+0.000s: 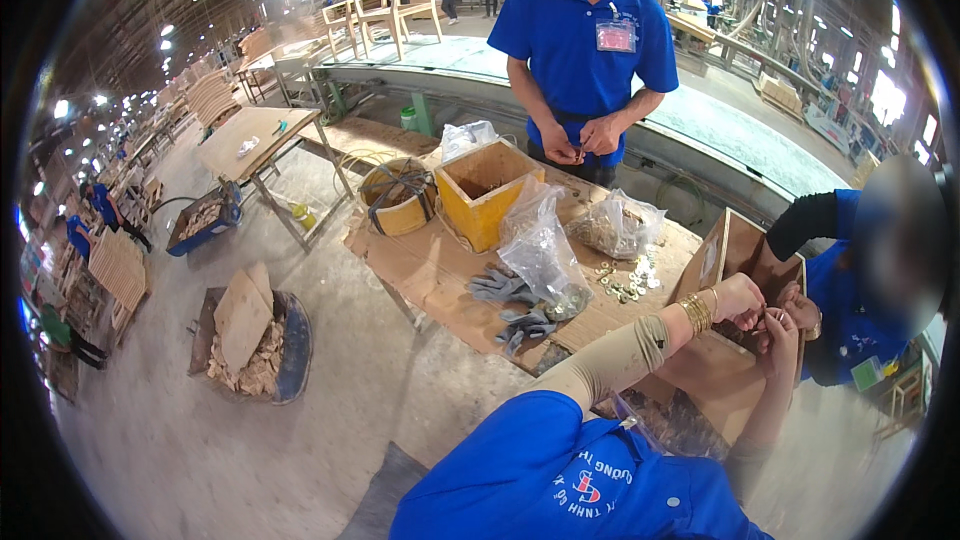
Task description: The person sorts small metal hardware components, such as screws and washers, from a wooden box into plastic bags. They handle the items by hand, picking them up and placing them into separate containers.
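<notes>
Both my hands are together over an open wooden box at the right. My left hand, with gold bangles at its wrist and a beige sleeve, is closed in a pinch. Close by it, my right hand is closed too, fingertips turned toward the left ones. Whatever lies between the fingers is too small to name. A co-worker's hand is just beyond mine at the box. Left of the box, several small metal fittings are scattered on the cardboard-covered table.
On the table are a yellow wooden box, a round yellow tub, clear plastic bags and grey gloves. A co-worker in blue stands across it, holding something small. A bin of wood scraps stands on the floor left.
</notes>
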`<state>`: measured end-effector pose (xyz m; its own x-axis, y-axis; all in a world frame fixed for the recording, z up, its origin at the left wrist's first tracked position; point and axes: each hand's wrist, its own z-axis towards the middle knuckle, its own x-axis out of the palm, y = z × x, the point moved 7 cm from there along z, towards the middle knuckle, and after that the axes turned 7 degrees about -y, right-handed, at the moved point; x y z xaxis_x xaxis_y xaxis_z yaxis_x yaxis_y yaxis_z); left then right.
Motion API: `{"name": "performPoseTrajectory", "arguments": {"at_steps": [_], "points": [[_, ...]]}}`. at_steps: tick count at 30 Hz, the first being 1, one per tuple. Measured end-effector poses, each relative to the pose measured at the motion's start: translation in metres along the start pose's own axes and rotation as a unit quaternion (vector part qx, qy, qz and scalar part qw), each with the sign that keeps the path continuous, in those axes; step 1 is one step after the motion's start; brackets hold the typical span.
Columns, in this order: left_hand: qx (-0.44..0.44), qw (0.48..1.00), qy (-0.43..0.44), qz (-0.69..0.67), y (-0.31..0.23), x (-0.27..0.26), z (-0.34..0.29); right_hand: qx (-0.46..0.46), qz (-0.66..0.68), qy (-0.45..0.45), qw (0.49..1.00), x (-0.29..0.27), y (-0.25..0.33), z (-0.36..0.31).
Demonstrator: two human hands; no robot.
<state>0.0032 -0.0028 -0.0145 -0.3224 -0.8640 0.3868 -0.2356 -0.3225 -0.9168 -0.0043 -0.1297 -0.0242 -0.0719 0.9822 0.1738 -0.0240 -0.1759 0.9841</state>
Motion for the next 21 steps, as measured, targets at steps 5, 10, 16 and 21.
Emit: {"name": "performPoseTrajectory", "arguments": {"at_steps": [5,10,16,21], "points": [[0.029,0.997,-0.017,0.074,0.002,-0.001,0.004,0.002,-0.026,0.015,1.000,0.010,0.001,-0.005],[0.059,0.996,-0.034,0.055,-0.008,-0.007,0.004,-0.004,-0.009,-0.048,0.999,0.002,0.009,-0.007],[0.051,0.988,0.046,0.140,-0.019,0.004,0.001,-0.032,-0.077,0.013,0.996,0.002,0.012,0.000],[0.058,0.986,0.064,0.142,-0.023,0.008,0.004,-0.034,-0.109,0.064,0.991,0.012,0.017,0.004]]}}
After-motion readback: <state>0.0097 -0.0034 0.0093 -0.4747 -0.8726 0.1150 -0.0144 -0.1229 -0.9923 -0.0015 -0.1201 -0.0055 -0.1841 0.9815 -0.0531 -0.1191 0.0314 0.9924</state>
